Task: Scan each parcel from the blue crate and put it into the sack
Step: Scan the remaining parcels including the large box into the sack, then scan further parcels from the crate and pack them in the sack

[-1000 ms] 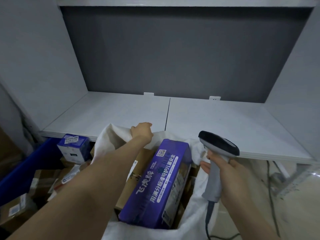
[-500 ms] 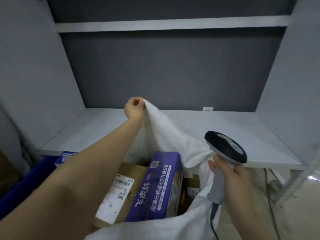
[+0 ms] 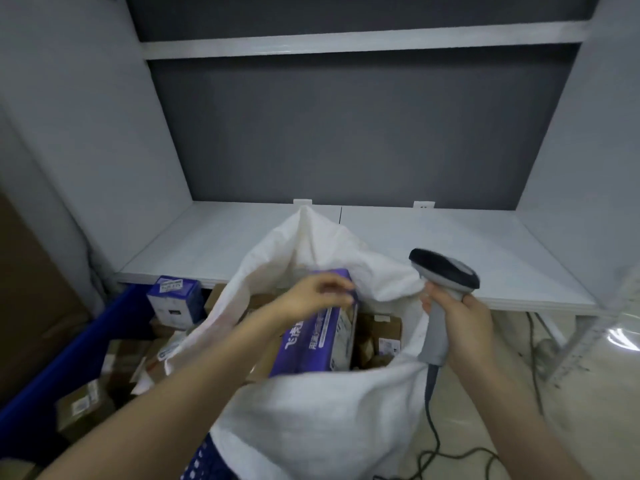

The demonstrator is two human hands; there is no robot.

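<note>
The white sack (image 3: 311, 414) is seen standing open in front of the worktop (image 3: 450, 247), at the middle of its front edge, with the far rim of the sack raised to a peak over the worktop's surface. A purple parcel (image 3: 315, 344) is lodged upright inside the sack, its top end tilted away, and brown boxes (image 3: 379, 337) are packed just beside it on the right.

The left hand (image 3: 318, 299) is placed over the top end of the purple parcel, inside the mouth of the sack. Its fingers (image 3: 341, 289) are blurred, and it cannot be told whether the parcel is grasped or only touched.

A grey scanner (image 3: 446, 275) is held upright by the right hand (image 3: 460, 327), whose fingers are wrapped round the handle, at the right rim of the sack. Its cable (image 3: 433, 441) is trailed down to the floor (image 3: 519, 393).

The blue crate (image 3: 69, 358) is set below the front left corner of the worktop, touching the left side of the sack. A blue-and-white box (image 3: 175, 299) is stood at the crate's far end, and cardboard parcels (image 3: 83, 407) are lain nearer in it.
</note>
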